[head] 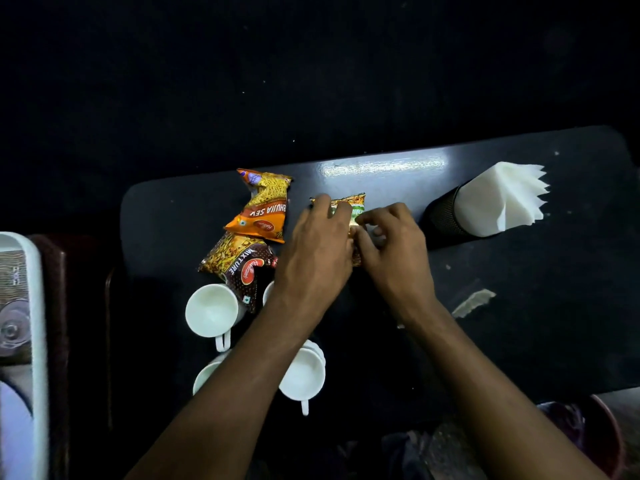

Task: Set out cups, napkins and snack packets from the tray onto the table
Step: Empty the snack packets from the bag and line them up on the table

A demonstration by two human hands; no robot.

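Dark tabletop (519,289), glossy, rounded corners, seen from above in dim light. Left hand (317,251) and right hand (391,244): both closed on one snack packet (353,206), green and orange, which lies at mid-tabletop between the fingers; most of it is covered by the hands and its print cannot be read. Orange packet marked "Bhujia Sev" (265,207): lies flat just left of the hands, apart from them. Brown packet marked "Mixture" (240,268): lies just nearer than the orange one, its lower corner overlapping the rim of a white cup (211,311). Further white cups: one (303,375) beside the left forearm with handle toward the viewer, one (206,375) partly hidden under that forearm, and a sliver of another (268,292) behind the wrist. Dark perforated holder (445,216): lies tipped on its side at the right of the tabletop, with white paper napkins (502,199) fanned out of its mouth. White tray (33,306): at the left frame edge, off the tabletop, blurred; contents unclear. Small pale scrap (472,301): lies on the tabletop right of the right forearm.
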